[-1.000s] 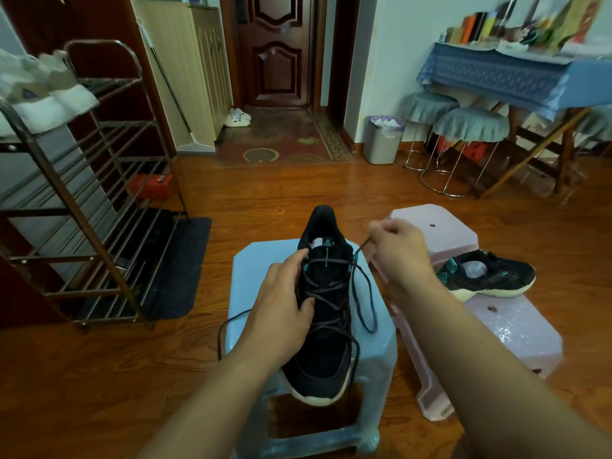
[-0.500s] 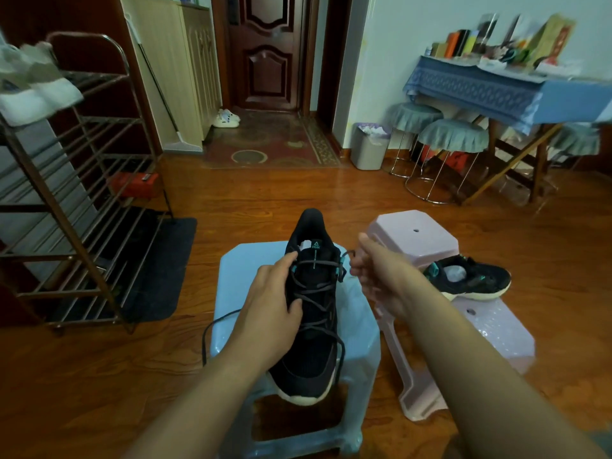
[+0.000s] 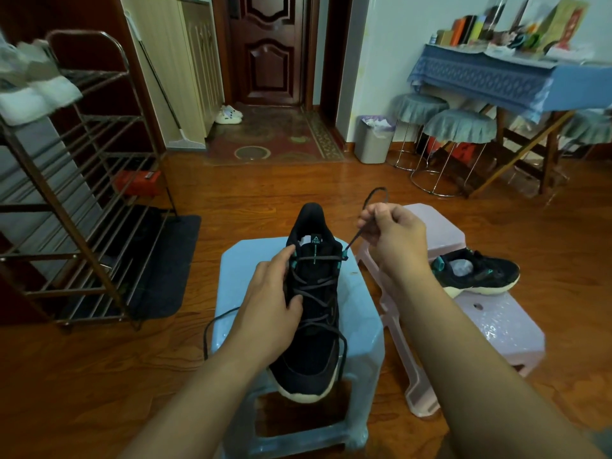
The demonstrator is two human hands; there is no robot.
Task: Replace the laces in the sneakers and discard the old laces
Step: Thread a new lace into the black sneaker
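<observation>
Far to the left of the blue stool stands the metal shoe rack, with a dark mat under its foot and a red box on the floor behind it. Beyond the stool, toward the door, a pair of white shoes sits at the edge of the rug.

On the blue stool lies the black sneaker, toe pointing at me and slightly over the stool's near edge, heel away. My left hand rests on the sneaker's left side, fingers curled around it and the thumb pressing on the crossed laces. One loose end of the dark lace trails off the stool's left edge in a curve.

My right hand is raised just right of the sneaker's collar, apart from my left, and pinches the other end of the lace between thumb and fingers. The lace runs taut from the top right eyelet up into that pinch, and a loop of it sticks up above my fingers.

Just right of the blue stool are 2 pink stools, and the second sneaker lies across them on its sole, well apart from both hands. Farther back and right of the blue stool are a grey bin, 2 round cushioned stools and a table with a blue cloth.
</observation>
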